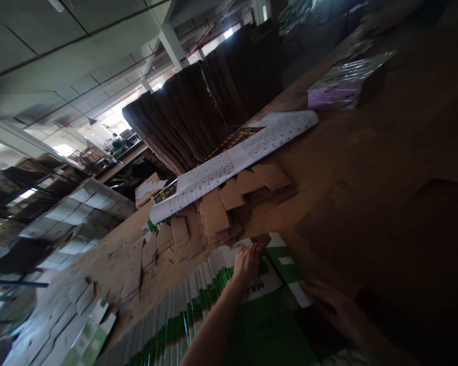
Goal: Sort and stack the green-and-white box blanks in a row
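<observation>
My left hand [247, 262] is closed over the top end of a flat green-and-white carton [265, 290], its fingers curled near the flap. Along the right edge of that carton, my right hand [330, 297] lies in shadow with its fingers stretched out, touching or very near the edge. The carton rests against a long row of similar flat cartons [179, 315], leaning on one another and running toward the lower left. Dark printed lettering shows on the carton's white band. Both palms are hidden from view.
Small brown cardboard pieces [216, 213] lie beyond the cartons on the wooden table [351, 178]. Behind them are a curled printed sheet [232, 160] and tall cardboard stacks [179, 117]. A plastic-wrapped purple pack [336, 94] sits farther right. More flat cartons [87, 335] lie lower left.
</observation>
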`<action>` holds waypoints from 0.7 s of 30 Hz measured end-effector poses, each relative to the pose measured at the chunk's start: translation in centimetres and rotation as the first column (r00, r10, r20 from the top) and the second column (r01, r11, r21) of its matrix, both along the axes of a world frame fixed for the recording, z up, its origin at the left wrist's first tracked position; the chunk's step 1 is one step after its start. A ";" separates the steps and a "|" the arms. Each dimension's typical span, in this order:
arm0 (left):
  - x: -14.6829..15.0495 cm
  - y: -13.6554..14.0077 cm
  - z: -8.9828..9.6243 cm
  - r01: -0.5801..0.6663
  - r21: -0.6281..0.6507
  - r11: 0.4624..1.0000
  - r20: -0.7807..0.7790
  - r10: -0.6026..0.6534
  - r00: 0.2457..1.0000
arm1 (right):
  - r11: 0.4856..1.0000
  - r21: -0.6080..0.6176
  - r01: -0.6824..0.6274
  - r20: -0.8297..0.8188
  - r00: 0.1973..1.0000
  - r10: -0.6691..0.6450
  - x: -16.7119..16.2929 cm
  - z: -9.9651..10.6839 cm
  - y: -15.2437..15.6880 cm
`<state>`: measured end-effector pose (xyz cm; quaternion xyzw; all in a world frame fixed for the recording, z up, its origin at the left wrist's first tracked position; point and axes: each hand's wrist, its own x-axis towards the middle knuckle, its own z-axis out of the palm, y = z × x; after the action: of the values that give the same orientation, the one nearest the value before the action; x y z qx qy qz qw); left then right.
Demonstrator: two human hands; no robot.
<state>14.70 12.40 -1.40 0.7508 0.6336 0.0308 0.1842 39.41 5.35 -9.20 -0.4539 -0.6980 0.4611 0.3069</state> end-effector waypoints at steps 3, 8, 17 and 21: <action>0.2 -0.1 0.2 -0.036 -0.060 0.998 0.004 0.036 0.999 | 0.996 0.003 -0.086 0.023 0.996 0.086 -0.6 -1.6 -0.2; 0.1 -0.3 0.1 -0.031 -0.076 0.997 0.013 0.032 0.999 | 0.989 0.088 -0.121 0.144 0.984 0.107 -0.4 -2.6 -0.2; 0.0 -0.5 0.2 -0.004 -0.098 0.995 -0.029 0.001 1.000 | 0.945 0.313 -0.098 0.247 0.969 0.019 -1.0 -5.4 -0.9; 0.4 -0.7 0.3 -0.036 -0.100 0.994 -0.021 0.034 0.999 | 0.906 0.398 -0.145 0.329 0.944 0.006 -1.0 -6.2 -1.1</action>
<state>15.08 11.73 -1.07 0.7296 0.6491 -0.0051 0.2153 38.45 4.29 -15.36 -0.4189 -0.8379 0.2334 0.2607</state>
